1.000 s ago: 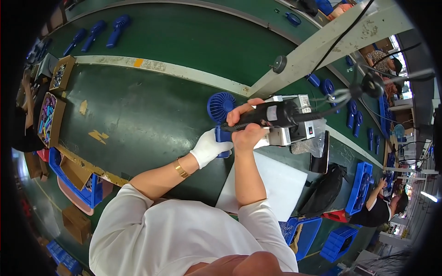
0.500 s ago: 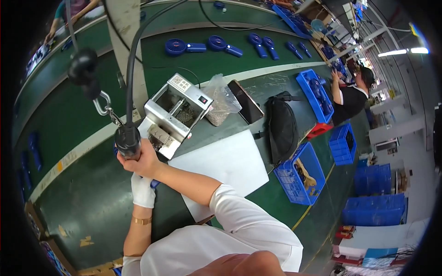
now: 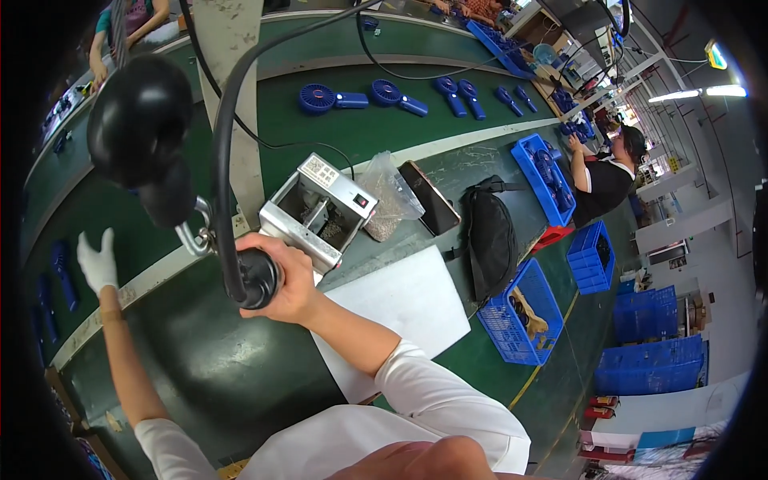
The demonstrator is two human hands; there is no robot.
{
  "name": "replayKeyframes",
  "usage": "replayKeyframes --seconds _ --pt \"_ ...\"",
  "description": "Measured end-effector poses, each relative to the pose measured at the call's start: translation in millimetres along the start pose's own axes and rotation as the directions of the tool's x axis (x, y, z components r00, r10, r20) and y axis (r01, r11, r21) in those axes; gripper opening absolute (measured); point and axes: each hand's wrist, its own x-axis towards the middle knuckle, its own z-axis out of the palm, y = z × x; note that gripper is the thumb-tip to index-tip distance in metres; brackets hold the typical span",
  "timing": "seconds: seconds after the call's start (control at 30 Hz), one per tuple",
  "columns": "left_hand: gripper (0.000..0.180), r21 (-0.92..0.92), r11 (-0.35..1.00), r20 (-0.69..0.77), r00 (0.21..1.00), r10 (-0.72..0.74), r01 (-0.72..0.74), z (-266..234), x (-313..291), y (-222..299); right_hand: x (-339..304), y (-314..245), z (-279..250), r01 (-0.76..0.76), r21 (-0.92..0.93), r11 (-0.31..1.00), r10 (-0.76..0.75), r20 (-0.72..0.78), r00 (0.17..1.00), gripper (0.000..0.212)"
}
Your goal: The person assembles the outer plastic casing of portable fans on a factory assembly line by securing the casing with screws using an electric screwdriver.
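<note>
My right hand (image 3: 294, 282) is wrapped around a black, cylindrical electric screwdriver (image 3: 258, 278) with a thick cable at its top. A metal hook (image 3: 194, 236) below a black rounded hanger (image 3: 142, 120) sits beside the screwdriver. Just past that hand stands a silver screw feeder (image 3: 298, 237) with small screws inside. Far to the left, my white-gloved left hand (image 3: 98, 264) is stretched out, fingers apart and nothing in them. Closest to it lies a blue handheld fan part (image 3: 64, 276) on the green belt.
Several blue handheld fans (image 3: 318, 98) lie along the far belt. Right of the feeder are a bag of screws (image 3: 386, 208), a phone (image 3: 430, 198), a black pouch (image 3: 490, 240) and a white foam sheet (image 3: 400, 308). A co-worker (image 3: 604, 180) sits beside a blue tray (image 3: 528, 172).
My left hand has left the spot under the screwdriver, where a blue piece showed beside it, and reached far left. My right hand and the screwdriver have shifted slightly right.
</note>
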Motion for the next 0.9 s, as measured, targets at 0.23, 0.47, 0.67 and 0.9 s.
replayKeyframes --seconds 0.23,0.47,0.67,0.9 --pt "0.083 0.542 0.668 -0.021 0.802 -0.597 0.510 -4.1 39.5 -240.9 -6.6 -4.5 2.9 -0.211 0.237 0.948 0.223 -0.023 0.975 0.079" --pt "0.068 0.340 0.851 0.237 0.839 -0.490 0.401 40.4 43.1 -207.4 -9.2 3.9 -9.1 -0.224 0.176 0.959 0.231 -0.018 0.973 0.081" --pt "0.048 -0.202 0.939 0.470 0.869 -0.156 0.277 38.8 35.1 -152.3 -7.8 0.9 -5.4 -0.272 0.211 0.939 0.280 -0.006 0.960 0.081" --pt "0.031 -0.745 0.251 0.640 0.768 0.005 0.618 -70.5 -97.1 116.6 6.4 -8.7 -19.3 -0.349 0.068 0.935 0.338 0.134 0.931 0.093"
